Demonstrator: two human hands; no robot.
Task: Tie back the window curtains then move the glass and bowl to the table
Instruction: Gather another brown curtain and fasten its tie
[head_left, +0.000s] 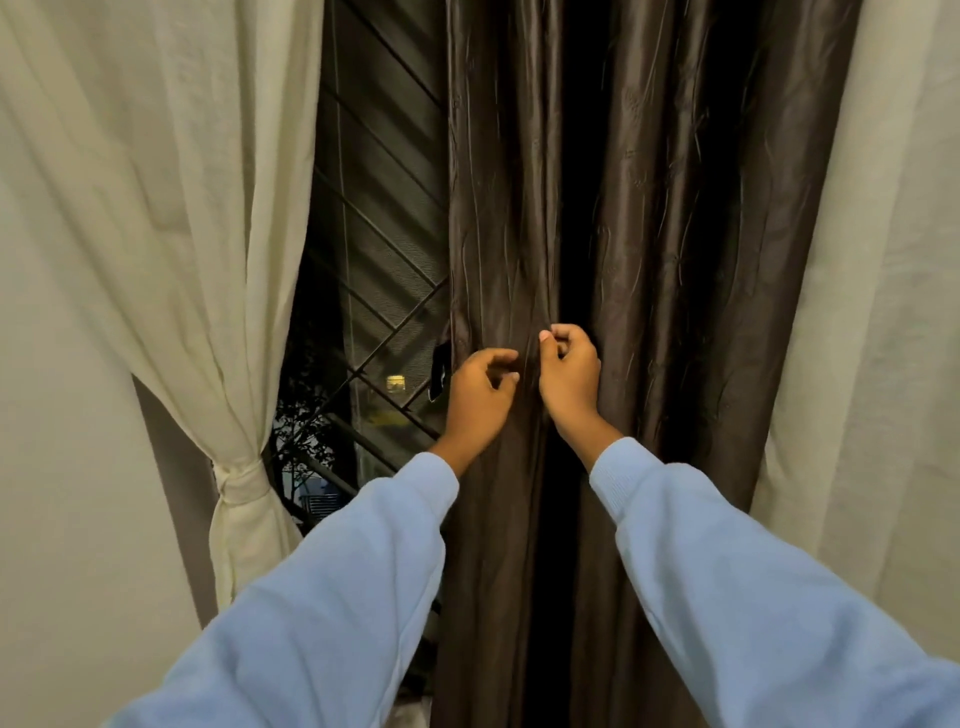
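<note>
Both hands are up at the brown curtain (649, 234), which hangs untied at dead centre over the right of the window. The left hand (480, 395) curls finger and thumb round a fold. The right hand (569, 374), just beside it, pinches the same gather. To their left, the cream curtain (171, 208) is bound by its tie (244, 486), baring the window grille (379, 249). Pale blue sleeves (332, 597) cover part of the lower brown cloth.

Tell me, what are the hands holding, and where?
The left hand and right hand both seem to pinch the brown curtain, at a gathered fold partway down.
</note>
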